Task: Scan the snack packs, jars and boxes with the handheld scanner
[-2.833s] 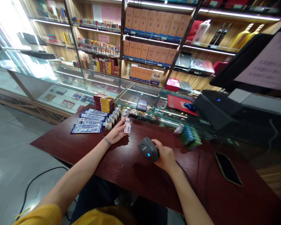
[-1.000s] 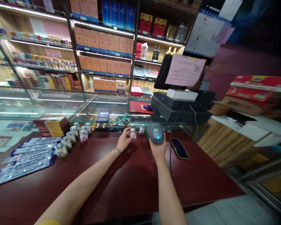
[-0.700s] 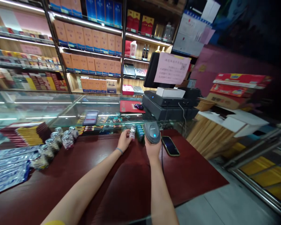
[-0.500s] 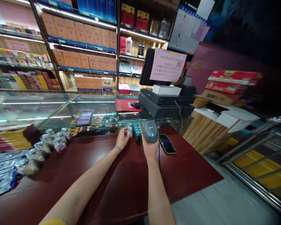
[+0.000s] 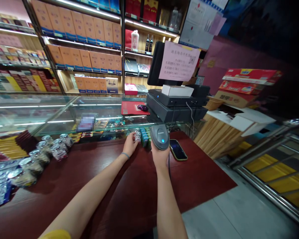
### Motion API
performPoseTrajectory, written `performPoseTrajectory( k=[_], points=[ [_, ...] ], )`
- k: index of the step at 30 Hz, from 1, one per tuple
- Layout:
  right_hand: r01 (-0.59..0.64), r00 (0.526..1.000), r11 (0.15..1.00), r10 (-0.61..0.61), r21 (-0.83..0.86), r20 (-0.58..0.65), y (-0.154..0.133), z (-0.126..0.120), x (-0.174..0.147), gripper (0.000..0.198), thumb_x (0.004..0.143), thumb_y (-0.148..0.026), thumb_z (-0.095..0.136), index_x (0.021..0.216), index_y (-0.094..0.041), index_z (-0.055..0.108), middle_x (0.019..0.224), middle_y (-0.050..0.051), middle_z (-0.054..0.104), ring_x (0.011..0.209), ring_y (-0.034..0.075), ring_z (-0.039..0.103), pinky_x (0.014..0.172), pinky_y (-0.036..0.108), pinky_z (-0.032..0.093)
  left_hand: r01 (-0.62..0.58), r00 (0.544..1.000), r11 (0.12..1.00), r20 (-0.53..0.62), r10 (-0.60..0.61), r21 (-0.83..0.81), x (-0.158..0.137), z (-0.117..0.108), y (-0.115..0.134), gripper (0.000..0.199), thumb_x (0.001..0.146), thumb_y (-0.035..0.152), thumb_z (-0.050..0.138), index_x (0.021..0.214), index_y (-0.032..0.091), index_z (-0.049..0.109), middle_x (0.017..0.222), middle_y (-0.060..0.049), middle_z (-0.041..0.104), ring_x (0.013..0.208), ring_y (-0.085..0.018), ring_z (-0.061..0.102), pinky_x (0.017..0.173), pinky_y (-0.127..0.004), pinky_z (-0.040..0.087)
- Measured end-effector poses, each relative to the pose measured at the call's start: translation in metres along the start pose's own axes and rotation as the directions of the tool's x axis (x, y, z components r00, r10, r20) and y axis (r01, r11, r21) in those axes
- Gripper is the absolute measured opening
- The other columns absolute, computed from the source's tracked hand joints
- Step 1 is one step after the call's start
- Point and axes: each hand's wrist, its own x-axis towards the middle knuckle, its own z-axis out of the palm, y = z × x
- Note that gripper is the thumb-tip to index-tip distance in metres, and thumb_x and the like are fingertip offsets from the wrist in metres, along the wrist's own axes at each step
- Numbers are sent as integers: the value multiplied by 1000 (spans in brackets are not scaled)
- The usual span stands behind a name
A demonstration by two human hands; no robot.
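My right hand (image 5: 160, 155) is wrapped round a grey barcode scanner (image 5: 160, 136) with a blue light on top; its cable hangs down beside my wrist. My left hand (image 5: 130, 144) closes its fingers on a small clear jar (image 5: 137, 135) with a silvery lid, upright at the back of the dark red table. Just right of that jar stands a row of small green and teal packs (image 5: 145, 136), partly hidden by the scanner. A phone (image 5: 178, 150) lies face up to the right of my right hand.
Several lidded jars (image 5: 58, 152) stand on the dark red table (image 5: 109, 199) at left, near yellow-and-maroon packets (image 5: 7, 146) and blue-silver packets (image 5: 0, 192). Behind are a glass counter (image 5: 99, 103), a mouse (image 5: 143, 108) and a monitor (image 5: 156, 66). A metal railing (image 5: 271, 196) is at right.
The camera view has tilted slightly downward, so the shelves sit higher in the picture. Both hands keep their holds on the jar and the scanner, nearly in place.
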Motion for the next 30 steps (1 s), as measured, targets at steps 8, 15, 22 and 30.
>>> performPoseTrajectory(
  k=[8, 15, 22, 30],
  points=[
    [23, 999, 999, -22, -29, 27, 0, 1, 1, 54, 75, -43, 77, 117, -15, 60, 90, 12, 76, 84, 29, 75, 76, 39, 61, 11, 1000, 997, 14, -10, -78, 1, 3, -5, 57, 71, 11, 70, 125, 17, 53, 98, -5, 57, 87, -17, 61, 83, -35, 57],
    [74, 996, 996, -71, -53, 55, -4, 1, 1, 55, 75, -43, 75, 119, -13, 61, 94, 15, 76, 87, 30, 75, 79, 41, 60, -1, 996, 999, -87, -3, -50, -19, -25, 4, 75, 66, 23, 84, 133, 21, 51, 118, -9, 53, 99, -20, 61, 85, -38, 58],
    [131, 990, 989, -127, -63, 65, 3, 12, -9, 59, 72, -50, 76, 114, -10, 64, 83, 17, 76, 81, 32, 75, 71, 39, 60, -45, 988, 999, -151, 45, 5, -48, -122, 22, 55, 79, 26, 76, 130, 22, 56, 116, -9, 59, 108, -22, 62, 90, -40, 58],
    [244, 953, 965, -219, -99, 209, -8, 30, -30, 49, 73, -48, 76, 104, -11, 67, 90, 21, 76, 80, 34, 75, 69, 41, 59, -45, 902, 951, -397, 170, 306, -85, -238, 40, 43, 83, 27, 72, 125, 22, 61, 122, -10, 56, 112, -24, 59, 92, -39, 57]
  ],
)
